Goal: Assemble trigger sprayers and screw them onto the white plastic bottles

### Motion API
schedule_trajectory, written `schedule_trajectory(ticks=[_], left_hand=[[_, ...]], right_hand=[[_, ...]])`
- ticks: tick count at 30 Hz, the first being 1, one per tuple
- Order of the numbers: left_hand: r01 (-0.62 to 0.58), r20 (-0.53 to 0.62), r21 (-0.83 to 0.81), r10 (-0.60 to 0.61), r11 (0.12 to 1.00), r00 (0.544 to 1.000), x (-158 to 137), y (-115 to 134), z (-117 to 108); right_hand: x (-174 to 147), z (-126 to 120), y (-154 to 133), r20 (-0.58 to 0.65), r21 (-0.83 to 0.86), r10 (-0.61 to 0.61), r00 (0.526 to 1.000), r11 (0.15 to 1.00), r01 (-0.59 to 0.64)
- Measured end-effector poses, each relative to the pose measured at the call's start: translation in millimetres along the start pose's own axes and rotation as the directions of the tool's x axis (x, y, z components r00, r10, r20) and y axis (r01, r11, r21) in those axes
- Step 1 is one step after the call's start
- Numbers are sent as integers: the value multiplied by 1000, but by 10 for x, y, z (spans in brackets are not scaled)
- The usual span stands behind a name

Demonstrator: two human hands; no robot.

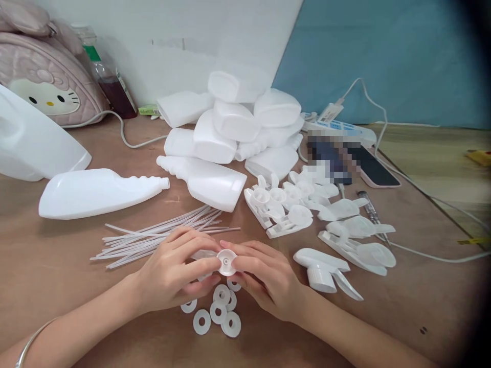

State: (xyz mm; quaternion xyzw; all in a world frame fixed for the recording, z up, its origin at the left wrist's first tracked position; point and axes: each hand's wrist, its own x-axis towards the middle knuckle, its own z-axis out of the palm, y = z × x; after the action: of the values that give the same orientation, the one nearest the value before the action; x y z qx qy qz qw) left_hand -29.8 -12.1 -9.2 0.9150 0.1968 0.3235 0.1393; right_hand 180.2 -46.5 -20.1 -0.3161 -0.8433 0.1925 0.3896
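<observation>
Between my two hands is a white trigger spray head (227, 262), its round cap opening facing me. My left hand (180, 266) is closed around its body on the left. Fingertips of my right hand (264, 273) pinch the cap's rim from the other side. Much of the spray head is hidden by my fingers. Just below my hands lie several flat white ring washers (201, 322). Thin white dip tubes (153, 240) are spread in a bundle behind my left hand. To the right, more trigger spray heads (326, 266) lie on the brown table.
White plastic bottles (236, 120) are piled at the back, with one bottle (95, 194) lying at left. A pink bag (46, 76) and a dark drink bottle (115, 92) stand back left. Phone (372, 166), power strip (345, 130), screwdriver (370, 212) and cables occupy the right.
</observation>
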Motion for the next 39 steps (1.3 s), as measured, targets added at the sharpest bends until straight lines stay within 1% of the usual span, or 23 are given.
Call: schedule_trajectory(ticks=[2, 5, 8, 11, 14, 19, 23, 26, 30, 35, 39], left_hand=[[-5, 18, -18, 6, 1000, 1000, -7, -1, -4], [22, 32, -52, -21, 998, 999, -8, 3, -13], [59, 32, -83, -57, 995, 998, 1, 6, -17], [84, 62, -103, -78, 991, 995, -1, 4, -6], [77, 76, -78, -71, 994, 995, -19, -1, 14], [38, 33, -7, -38, 999, 999, -10, -7, 22], [26, 71, 50, -30, 998, 997, 16, -26, 19], [36, 84, 37, -39, 999, 996, 9, -44, 24], [35, 47, 26, -36, 999, 998, -9, -55, 19], [29, 10, 79, -30, 996, 1000, -6, -10, 10], [60, 8, 93, -61, 994, 998, -6, 43, 19]], right_hand=[[2, -10, 6, 30, -13, -6, 1000, 1000, 6], [7, -15, 25, 55, -22, 7, 998, 1000, -6], [10, -13, 46, 62, -44, 9, 998, 999, -6], [14, -11, 56, 60, -79, -2, 998, 997, 7], [22, -16, 52, 48, -123, -12, 999, 992, 18], [30, -35, 48, 44, -192, -33, 998, 980, 41], [41, -25, 67, 52, -223, -49, 997, 973, 60], [52, -6, 81, 46, -217, -51, 998, 974, 60], [43, 13, 88, 48, -172, -53, 997, 983, 60], [26, 32, 61, -34, 2, 50, 998, 999, -50], [29, 70, 42, -78, -31, 35, 996, 999, -37]])
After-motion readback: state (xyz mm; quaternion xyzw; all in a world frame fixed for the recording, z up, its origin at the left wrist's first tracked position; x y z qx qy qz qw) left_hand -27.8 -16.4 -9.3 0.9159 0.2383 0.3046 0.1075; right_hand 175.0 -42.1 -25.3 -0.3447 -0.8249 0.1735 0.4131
